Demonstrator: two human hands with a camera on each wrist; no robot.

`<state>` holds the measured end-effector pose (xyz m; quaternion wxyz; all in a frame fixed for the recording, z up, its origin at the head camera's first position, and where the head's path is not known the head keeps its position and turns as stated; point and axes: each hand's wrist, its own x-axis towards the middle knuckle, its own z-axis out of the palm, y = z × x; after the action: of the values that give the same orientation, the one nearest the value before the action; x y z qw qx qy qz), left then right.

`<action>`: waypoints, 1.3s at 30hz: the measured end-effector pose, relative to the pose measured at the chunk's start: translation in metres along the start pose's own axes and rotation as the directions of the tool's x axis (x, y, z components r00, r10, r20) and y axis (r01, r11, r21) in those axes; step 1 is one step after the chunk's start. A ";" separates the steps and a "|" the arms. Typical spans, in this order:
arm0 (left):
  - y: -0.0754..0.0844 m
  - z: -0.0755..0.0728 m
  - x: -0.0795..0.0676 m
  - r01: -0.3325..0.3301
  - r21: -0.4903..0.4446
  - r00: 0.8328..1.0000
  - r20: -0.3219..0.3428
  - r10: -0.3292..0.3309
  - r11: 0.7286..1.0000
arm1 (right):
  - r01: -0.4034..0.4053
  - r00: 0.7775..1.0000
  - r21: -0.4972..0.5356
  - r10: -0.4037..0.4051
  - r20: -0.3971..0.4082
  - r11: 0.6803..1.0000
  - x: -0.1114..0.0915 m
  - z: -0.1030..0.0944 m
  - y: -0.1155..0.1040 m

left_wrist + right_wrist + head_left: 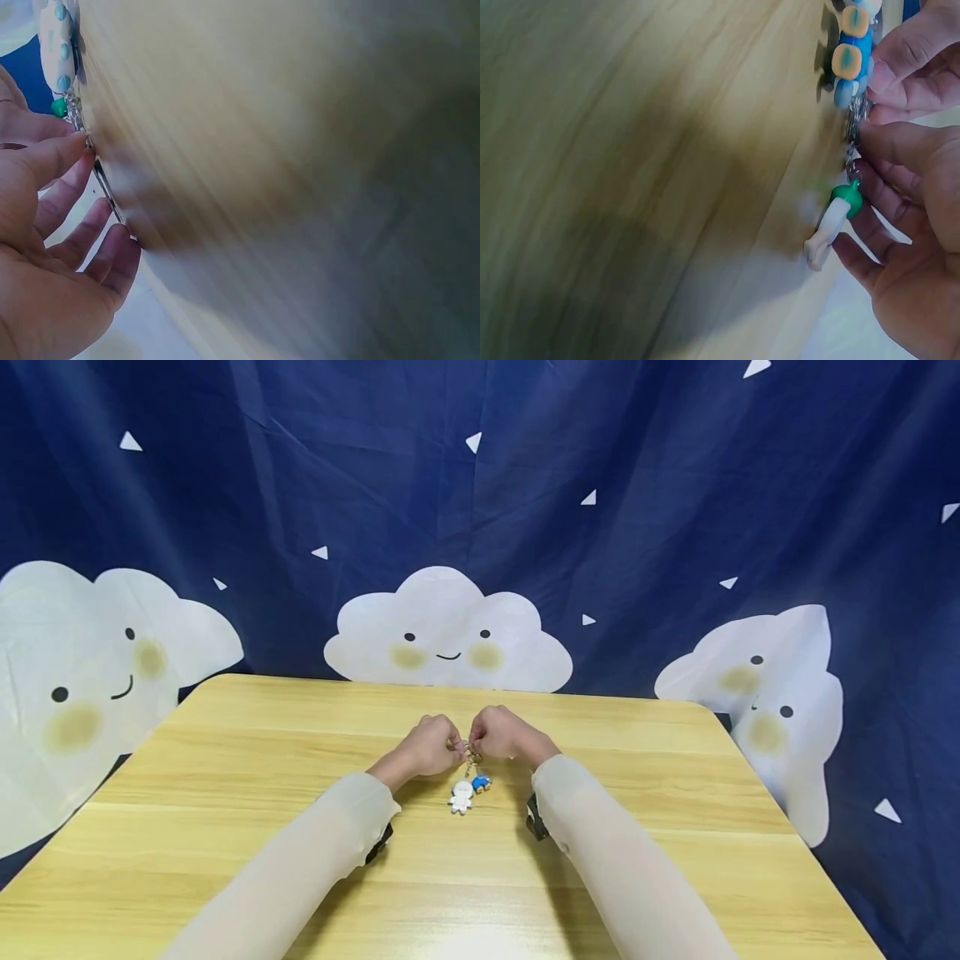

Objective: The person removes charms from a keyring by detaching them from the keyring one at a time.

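Observation:
A keychain with small charms is held between both hands, just above the wooden table. Its metal rings and chain (471,763) run down to a white figure charm (461,797) and a blue charm (482,783) with orange parts. My left hand (431,745) pinches the metal part from the left; in the left wrist view a thin metal edge (107,191) shows by its fingers. From the right, my right hand (506,732) pinches the rings with thumb and fingertips. A green bead (847,199) and a slim white charm (829,229) hang below its fingers in the right wrist view.
The light wooden table (300,718) spreads around both arms, its far edge beyond the hands. Behind it hangs a dark blue curtain (405,485) with white clouds and triangles. Black bands (536,818) sit under both pale sleeves.

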<state>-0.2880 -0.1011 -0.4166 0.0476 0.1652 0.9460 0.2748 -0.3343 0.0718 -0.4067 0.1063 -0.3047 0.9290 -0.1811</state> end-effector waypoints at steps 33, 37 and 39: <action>-0.014 0.001 0.000 -0.097 -0.296 0.985 -0.164 0.050 0.950 | 0.182 0.955 0.174 -0.131 -0.267 0.968 -0.018 0.000 -0.001; -0.011 -0.001 -0.001 -0.109 -0.318 0.976 -0.212 0.041 0.942 | 0.182 0.945 0.209 -0.111 -0.309 0.961 -0.022 -0.002 -0.001; -0.009 -0.002 -0.001 -0.118 -0.322 0.973 -0.228 0.044 0.939 | 0.180 0.939 0.218 -0.101 -0.328 0.959 -0.023 -0.003 -0.001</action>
<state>-0.2907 -0.1101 -0.4196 -0.0400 0.1626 0.8777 0.4490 -0.3163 0.0857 -0.4017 -0.0191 -0.3226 0.8802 -0.3475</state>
